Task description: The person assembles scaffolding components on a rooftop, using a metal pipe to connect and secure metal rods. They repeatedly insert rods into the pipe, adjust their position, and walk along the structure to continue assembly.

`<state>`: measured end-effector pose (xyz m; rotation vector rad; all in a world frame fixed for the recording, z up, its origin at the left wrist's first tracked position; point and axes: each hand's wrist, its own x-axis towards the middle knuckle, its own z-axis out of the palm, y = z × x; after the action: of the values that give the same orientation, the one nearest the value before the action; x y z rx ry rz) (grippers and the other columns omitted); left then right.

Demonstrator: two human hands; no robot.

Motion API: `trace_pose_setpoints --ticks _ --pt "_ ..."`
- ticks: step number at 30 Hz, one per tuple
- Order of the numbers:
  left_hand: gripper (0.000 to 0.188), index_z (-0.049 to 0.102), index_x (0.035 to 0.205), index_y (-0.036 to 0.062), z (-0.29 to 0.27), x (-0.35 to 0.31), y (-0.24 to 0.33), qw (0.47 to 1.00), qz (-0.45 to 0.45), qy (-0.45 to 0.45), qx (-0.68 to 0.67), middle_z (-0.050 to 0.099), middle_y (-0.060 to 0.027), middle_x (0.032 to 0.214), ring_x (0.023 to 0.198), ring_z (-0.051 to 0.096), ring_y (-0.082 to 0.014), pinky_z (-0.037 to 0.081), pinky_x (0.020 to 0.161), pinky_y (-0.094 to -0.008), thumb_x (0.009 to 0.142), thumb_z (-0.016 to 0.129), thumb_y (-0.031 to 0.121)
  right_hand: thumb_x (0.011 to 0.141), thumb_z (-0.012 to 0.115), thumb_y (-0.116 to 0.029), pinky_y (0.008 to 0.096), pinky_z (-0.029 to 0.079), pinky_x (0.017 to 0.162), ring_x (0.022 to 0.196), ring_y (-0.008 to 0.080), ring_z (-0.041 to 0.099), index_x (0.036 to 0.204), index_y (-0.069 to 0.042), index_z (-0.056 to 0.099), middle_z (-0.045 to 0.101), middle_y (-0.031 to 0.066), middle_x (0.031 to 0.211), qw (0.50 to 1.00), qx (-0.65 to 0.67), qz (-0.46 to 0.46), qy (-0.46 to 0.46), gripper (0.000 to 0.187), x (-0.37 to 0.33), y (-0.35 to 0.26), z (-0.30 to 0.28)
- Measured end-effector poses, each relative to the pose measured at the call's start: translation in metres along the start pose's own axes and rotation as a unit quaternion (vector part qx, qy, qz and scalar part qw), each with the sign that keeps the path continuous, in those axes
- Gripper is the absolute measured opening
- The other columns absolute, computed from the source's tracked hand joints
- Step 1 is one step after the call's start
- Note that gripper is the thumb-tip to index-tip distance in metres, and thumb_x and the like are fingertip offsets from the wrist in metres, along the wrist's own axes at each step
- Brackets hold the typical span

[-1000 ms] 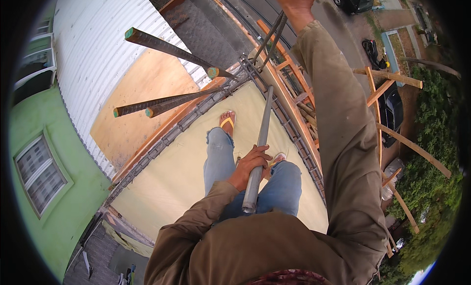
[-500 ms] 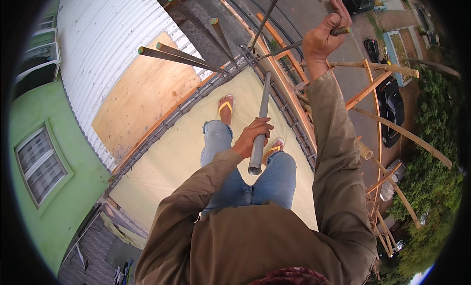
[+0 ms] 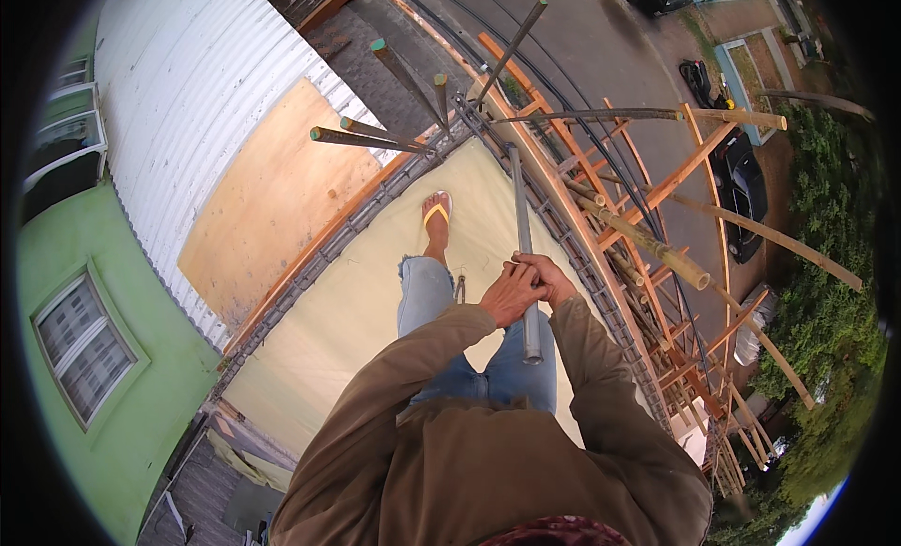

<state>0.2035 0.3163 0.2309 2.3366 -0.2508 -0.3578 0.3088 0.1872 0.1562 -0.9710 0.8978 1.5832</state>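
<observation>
A long grey metal pipe (image 3: 523,208) runs from the far corner of the pale slab form back toward my lap, its near end free above my thighs. My left hand (image 3: 512,293) is closed around it near that end. Overlapping it from the right, my right hand (image 3: 548,276) is closed on the same pipe; some fingers are hidden. Steel pincers (image 3: 460,289) lie between my legs. My left foot (image 3: 436,214), in a yellow-strapped flip-flop, stands on the pale surface; the right foot is hidden.
Upright rebar rods (image 3: 404,69) stand at the far corner, and another rod (image 3: 601,115) leans out to the right. Tied rebar (image 3: 319,265) lines the edges. Beyond the right edge are wood and bamboo scaffolding (image 3: 666,255) and a street below. Left are white corrugated roofing (image 3: 206,67) and a green wall (image 3: 155,231).
My right hand has left the rod at the upper right and come down onto the pipe beside my left hand. That rod now leans lower, outward. The pipe has shifted slightly right.
</observation>
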Motion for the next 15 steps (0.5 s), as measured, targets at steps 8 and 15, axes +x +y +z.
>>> trace_pose_setpoints --ticks 8,15 --pt "0.038 0.053 0.125 0.0127 -0.011 -0.078 -0.020 0.983 -0.133 -0.074 -0.102 0.056 -0.0117 0.113 0.110 0.056 -0.0317 0.044 0.087 -0.0513 0.087 0.061 0.012 0.090 0.062 -0.013 0.0339 0.044 0.044 0.047 0.0169 0.050 0.078 -0.005 0.054 0.052 0.0055 0.061 0.961 -0.204 -0.051 0.183 0.016 -0.007 0.023 -0.023" --pt "0.022 0.060 0.107 0.0034 -0.040 -0.051 -0.078 0.964 -0.208 -0.010 -0.164 0.065 -0.0181 0.104 0.098 0.063 -0.0388 0.049 0.085 -0.0466 0.086 0.063 0.009 0.088 0.065 -0.015 0.0286 0.043 0.040 0.045 0.0119 0.047 0.090 -0.003 0.054 0.050 0.0026 0.065 0.963 -0.195 -0.127 0.135 0.016 -0.061 0.057 -0.039"
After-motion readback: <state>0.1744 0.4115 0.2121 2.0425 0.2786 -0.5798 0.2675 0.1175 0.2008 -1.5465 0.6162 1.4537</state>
